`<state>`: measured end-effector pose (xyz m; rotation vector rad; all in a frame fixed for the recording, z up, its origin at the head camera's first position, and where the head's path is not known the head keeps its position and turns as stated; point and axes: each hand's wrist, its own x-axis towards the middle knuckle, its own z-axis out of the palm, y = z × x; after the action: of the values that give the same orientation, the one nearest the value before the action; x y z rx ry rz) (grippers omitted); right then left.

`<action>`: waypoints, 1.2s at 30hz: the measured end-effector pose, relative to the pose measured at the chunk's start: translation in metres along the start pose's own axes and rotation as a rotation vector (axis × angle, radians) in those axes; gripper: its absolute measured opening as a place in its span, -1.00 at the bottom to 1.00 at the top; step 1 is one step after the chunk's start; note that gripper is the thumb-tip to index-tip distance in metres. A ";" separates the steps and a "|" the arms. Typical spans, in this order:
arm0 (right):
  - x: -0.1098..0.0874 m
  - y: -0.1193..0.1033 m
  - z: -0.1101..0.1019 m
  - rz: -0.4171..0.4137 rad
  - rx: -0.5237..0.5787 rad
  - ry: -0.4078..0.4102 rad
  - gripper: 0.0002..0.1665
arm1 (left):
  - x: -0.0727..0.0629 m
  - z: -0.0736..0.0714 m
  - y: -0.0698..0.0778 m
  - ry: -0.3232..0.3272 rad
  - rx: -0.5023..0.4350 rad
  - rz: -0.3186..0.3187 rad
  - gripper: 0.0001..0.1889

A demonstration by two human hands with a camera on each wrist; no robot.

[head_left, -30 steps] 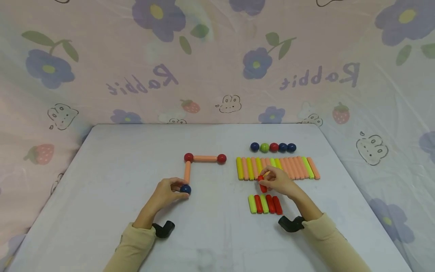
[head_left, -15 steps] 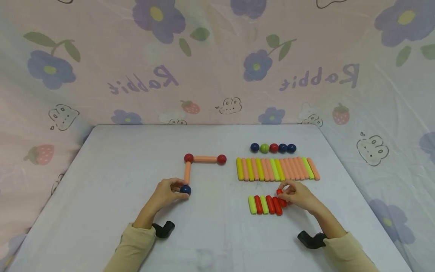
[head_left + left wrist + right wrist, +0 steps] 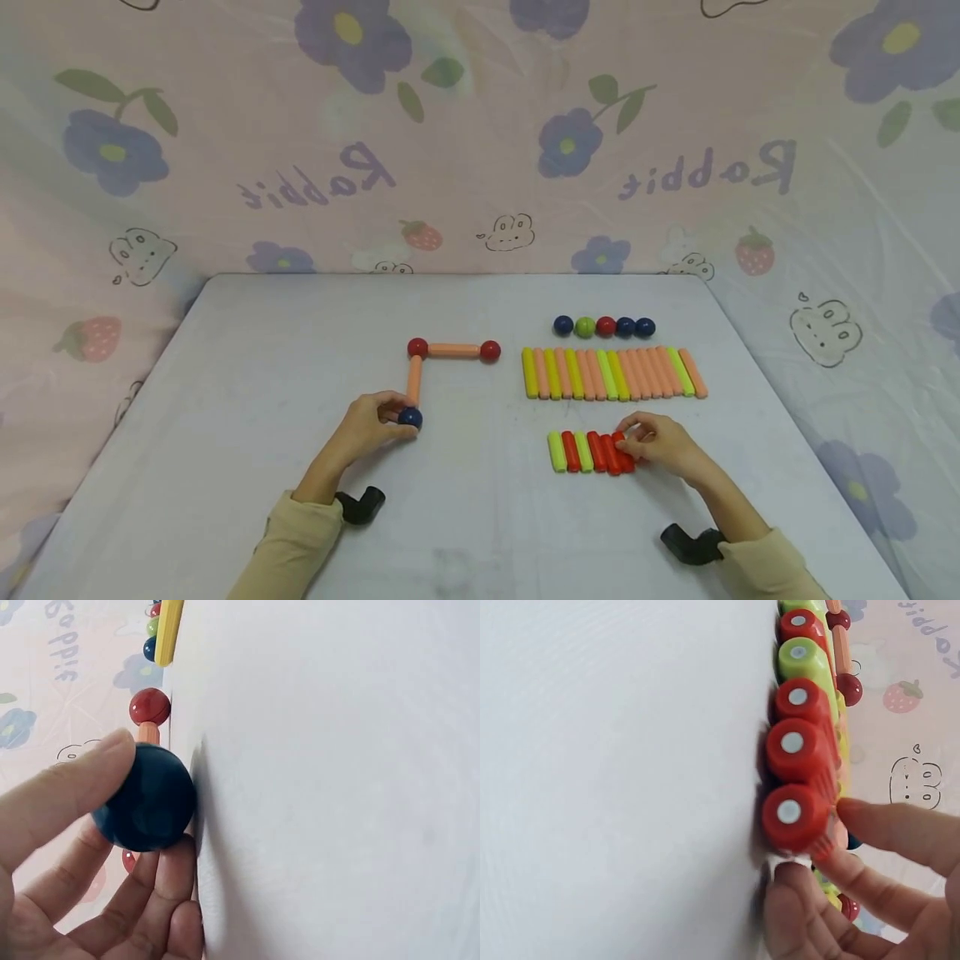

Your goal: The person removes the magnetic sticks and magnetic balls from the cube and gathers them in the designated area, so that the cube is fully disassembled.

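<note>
In the head view my left hand (image 3: 367, 429) grips a dark blue ball (image 3: 410, 418) between thumb and fingers. That ball sits at the near end of a peach stick (image 3: 414, 382), which runs back to a red ball (image 3: 417, 349). From there a second peach stick (image 3: 453, 350) extends right to another red ball (image 3: 490, 351). On the right side, my right hand (image 3: 663, 446) pinches a red stick (image 3: 791, 817) at the right end of the short row. Grey-white discs, probably magnets, show on the stick ends in the right wrist view.
The short row also has lime sticks (image 3: 557, 452) and other red sticks (image 3: 596, 452). Behind it lies a long row of yellow, peach and lime sticks (image 3: 633, 373). Several balls (image 3: 606, 327) line up farther back. A patterned curtain (image 3: 480, 150) borders the white table (image 3: 480, 517).
My right hand has carried the red stick from near the long row rightward and toward me, down beside the short row's right end. The left hand and blue ball have stayed put.
</note>
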<state>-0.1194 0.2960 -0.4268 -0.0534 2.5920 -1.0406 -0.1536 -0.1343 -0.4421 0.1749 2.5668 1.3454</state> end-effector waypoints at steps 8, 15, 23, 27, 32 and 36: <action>-0.003 -0.025 0.007 -0.064 -0.071 0.143 -0.65 | 0.000 -0.007 -0.003 -0.087 0.012 0.014 -0.65; 0.016 -0.064 0.051 -0.234 0.180 0.064 -0.67 | 0.010 -0.026 -0.011 -0.094 0.031 0.031 -0.65; 0.045 -0.114 0.114 -0.268 0.376 -0.153 -0.58 | 0.039 -0.042 -0.012 -0.049 0.015 0.050 -0.57; 0.061 -0.138 0.141 -0.235 0.393 -0.183 -0.50 | 0.057 -0.046 -0.012 -0.070 0.008 0.028 -0.49; 0.075 -0.160 0.164 -0.216 0.389 -0.143 -0.42 | 0.078 -0.045 -0.013 -0.116 0.002 0.021 -0.40; 0.082 -0.171 0.175 -0.187 0.348 -0.075 -0.40 | 0.090 -0.041 -0.010 -0.136 0.001 0.024 -0.38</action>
<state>-0.1540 0.0415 -0.4532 -0.2470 2.3371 -1.5107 -0.2510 -0.1534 -0.4413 0.2880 2.4595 1.2939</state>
